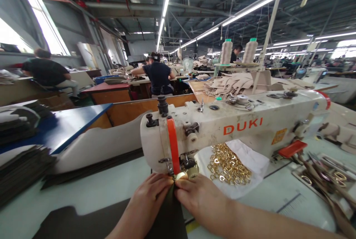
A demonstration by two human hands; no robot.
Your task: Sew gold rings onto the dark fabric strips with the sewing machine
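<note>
Beneath the head of a white sewing machine (244,120) marked DUKI, my two hands meet at the lit needle area. The fingers of my left hand (147,194) are pinched together on the upper end of a dark grey-brown flat piece (171,216), fabric or leather. From the other side, my right hand (204,200) pinches the same end, its fingertips almost touching those of the left. Below my hands the piece spreads over the machine table toward me. My fingers hide the needle tip and whatever small part may lie there.
Gold metal rings (228,165) lie heaped on a white cloth (258,157) right of the needle. A tray (300,176) with straps and rings stands far right. Stacked dark pieces (25,172) lie at left. Two thread cones (226,52) stand behind; a co-worker (157,72) sits ahead.
</note>
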